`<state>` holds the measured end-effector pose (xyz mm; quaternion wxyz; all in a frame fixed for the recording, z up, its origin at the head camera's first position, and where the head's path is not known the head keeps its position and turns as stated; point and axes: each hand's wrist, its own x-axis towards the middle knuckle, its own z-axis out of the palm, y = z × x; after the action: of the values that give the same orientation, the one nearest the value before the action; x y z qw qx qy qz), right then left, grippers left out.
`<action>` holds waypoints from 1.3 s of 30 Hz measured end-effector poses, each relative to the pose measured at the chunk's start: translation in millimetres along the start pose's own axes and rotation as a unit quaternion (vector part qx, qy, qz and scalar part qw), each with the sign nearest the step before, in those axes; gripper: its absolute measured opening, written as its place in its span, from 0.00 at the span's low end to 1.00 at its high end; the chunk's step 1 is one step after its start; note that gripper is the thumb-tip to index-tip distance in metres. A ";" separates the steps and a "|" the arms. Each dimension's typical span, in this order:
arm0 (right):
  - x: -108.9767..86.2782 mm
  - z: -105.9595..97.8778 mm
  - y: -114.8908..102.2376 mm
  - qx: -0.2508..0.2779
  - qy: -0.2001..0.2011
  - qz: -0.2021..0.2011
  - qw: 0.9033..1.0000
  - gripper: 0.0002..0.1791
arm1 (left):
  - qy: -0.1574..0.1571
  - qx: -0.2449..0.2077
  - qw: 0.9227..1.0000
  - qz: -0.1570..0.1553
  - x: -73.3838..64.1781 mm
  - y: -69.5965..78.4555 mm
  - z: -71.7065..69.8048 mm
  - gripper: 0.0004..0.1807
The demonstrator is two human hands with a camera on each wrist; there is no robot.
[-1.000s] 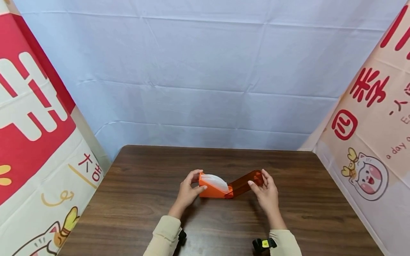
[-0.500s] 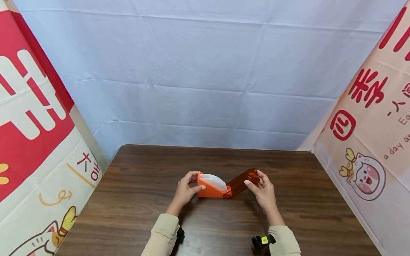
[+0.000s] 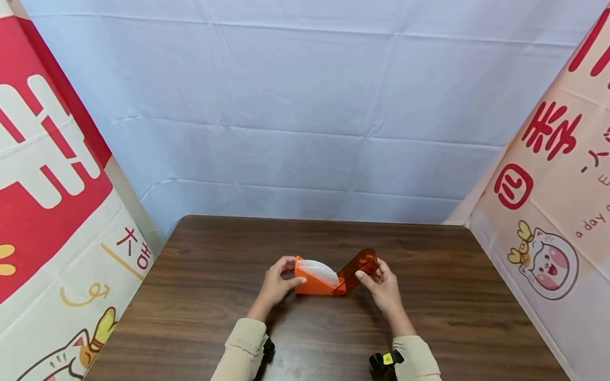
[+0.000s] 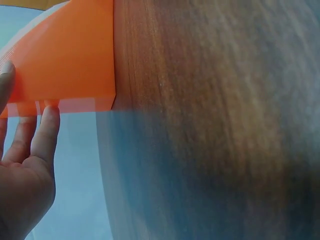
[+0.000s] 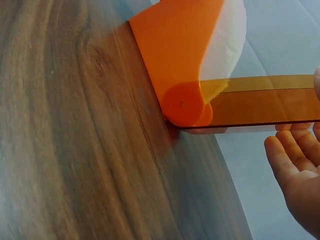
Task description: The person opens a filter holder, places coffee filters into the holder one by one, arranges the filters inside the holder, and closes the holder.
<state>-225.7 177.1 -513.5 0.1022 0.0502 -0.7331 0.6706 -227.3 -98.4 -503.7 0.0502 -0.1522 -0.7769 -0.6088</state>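
An orange box stands on the table, with white round-edged sheets upright inside it. Its see-through dark orange lid is swung out to the right and slants upward from a round pivot, which shows in the right wrist view beside the lid. My left hand holds the box's left end, thumb on the near side; in the left wrist view fingertips of the left hand touch the orange wall. My right hand pinches the lid's free end between thumb and fingers.
The dark wood-grain table has rounded far corners. A pale blue cloth hangs behind it. Printed cloths with red lettering hang at the left and right. A black wrist strap sits near the right sleeve.
My right hand has moved left, tilting the lid more steeply up towards the box. The left hand keeps its hold, and the box stays nearly in place.
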 end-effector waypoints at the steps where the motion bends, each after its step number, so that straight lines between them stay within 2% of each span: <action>1: -0.1 1.3 0.3 -0.001 -0.002 -0.001 1.000 0.26 | -0.001 -0.001 1.000 0.000 0.2 -0.3 0.1 0.21; 6: 0.0 6.4 3.7 0.000 -0.006 0.000 1.000 0.25 | 0.002 -0.004 1.000 0.006 0.9 -5.4 1.3 0.21; 14: -2.1 17.3 9.0 0.002 -0.031 -0.022 0.999 0.25 | 0.010 0.008 1.000 -0.018 5.3 -38.1 3.9 0.22; 17: -2.7 22.9 6.0 -0.008 -0.040 -0.018 0.999 0.26 | 0.010 0.008 1.000 -0.015 5.5 -39.7 3.6 0.22; 20: -5.0 29.1 -7.0 -0.017 -0.048 -0.011 0.999 0.27 | 0.010 0.011 1.000 -0.015 5.3 -36.1 3.5 0.22; 24: -4.0 33.6 -5.1 -0.034 -0.059 -0.016 0.998 0.28 | 0.008 0.021 1.000 -0.016 5.3 -36.0 3.4 0.22; 27: -0.9 34.8 6.7 -0.072 -0.064 -0.034 0.995 0.29 | 0.005 0.025 1.000 -0.012 6.1 -40.3 3.3 0.22; 31: -0.3 37.9 5.3 -0.114 -0.072 -0.063 0.989 0.28 | 0.002 0.024 1.000 -0.007 6.4 -41.8 2.8 0.22; 39: 2.2 45.0 6.4 -0.129 -0.092 -0.098 0.983 0.26 | -0.003 0.028 1.000 -0.008 6.6 -41.8 2.3 0.23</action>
<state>-233.0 133.2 -522.9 0.1050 0.1692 -0.8114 0.5495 -245.7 -103.9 -541.5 0.0475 -0.1467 -0.7948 -0.5869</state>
